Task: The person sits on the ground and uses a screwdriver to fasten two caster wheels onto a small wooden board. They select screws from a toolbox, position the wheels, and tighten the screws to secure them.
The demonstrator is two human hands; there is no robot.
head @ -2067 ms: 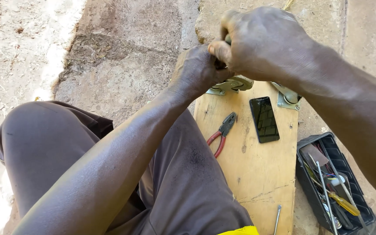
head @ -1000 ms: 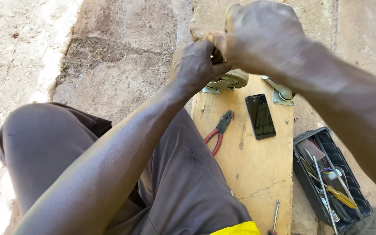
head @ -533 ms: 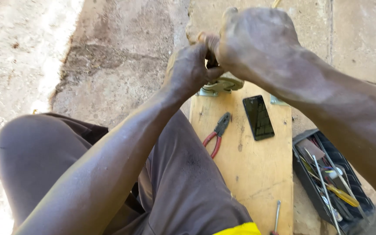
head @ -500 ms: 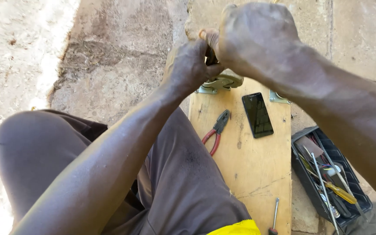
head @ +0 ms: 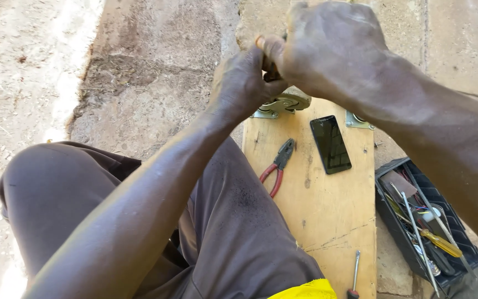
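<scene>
My left hand [head: 242,83] and my right hand [head: 322,47] are pressed together above the far end of a wooden board [head: 327,216]. Both are closed around a small object held between them; it is mostly hidden by the fingers, and only a dark sliver shows. Just below the hands a brass-coloured metal fitting [head: 283,103] lies on the board's far end. A second metal fitting [head: 358,120] peeks out under my right wrist. My forearms cover much of the view.
On the board lie red-handled pliers [head: 278,166], a black phone [head: 331,144] and a small screwdriver [head: 354,277] near the front edge. A black toolbox [head: 394,221] with several screwdrivers stands at the right. My knee in dark trousers [head: 56,188] is at the left, over concrete ground.
The hands stay clasped over the fitting, with only slight shifts of grip. The view has drifted a little; nothing on the board has moved.
</scene>
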